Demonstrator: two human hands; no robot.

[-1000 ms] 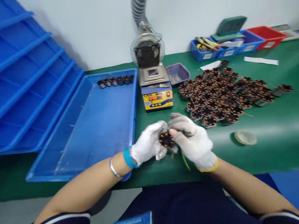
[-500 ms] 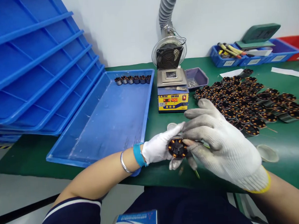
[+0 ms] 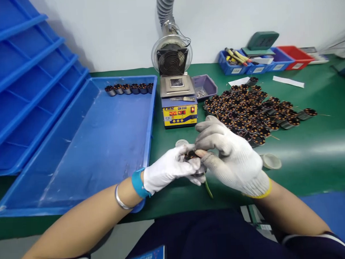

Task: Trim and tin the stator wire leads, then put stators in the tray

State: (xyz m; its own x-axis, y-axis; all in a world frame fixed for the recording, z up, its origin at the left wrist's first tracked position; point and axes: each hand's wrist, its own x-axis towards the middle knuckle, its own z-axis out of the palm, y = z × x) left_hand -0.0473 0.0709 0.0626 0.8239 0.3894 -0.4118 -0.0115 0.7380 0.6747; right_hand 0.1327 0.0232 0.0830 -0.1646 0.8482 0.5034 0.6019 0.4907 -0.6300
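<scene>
A motor stator, a dark ring with copper windings, sits in the gloved fingers of my left hand, which is closed around it. My right hand, in a white glove with the thumb tip bare, has its thumb and forefinger pinched at the stator's right edge. What lies between those fingertips is hidden. Below the stator hangs a thin green strip-like piece; which hand it belongs to I cannot tell. A small round pale dish is just behind my left fingers.
A blue tray with several stators along its back stands left, beside leaning blue trays. A yellow-fronted solder pot is behind my hands. Many stators crowd the right; a pale cup and parts bins are there too.
The view has swung right. The stator has tilted in my left hand, so its open face shows less. My right fingers stay pinched at its edge.
</scene>
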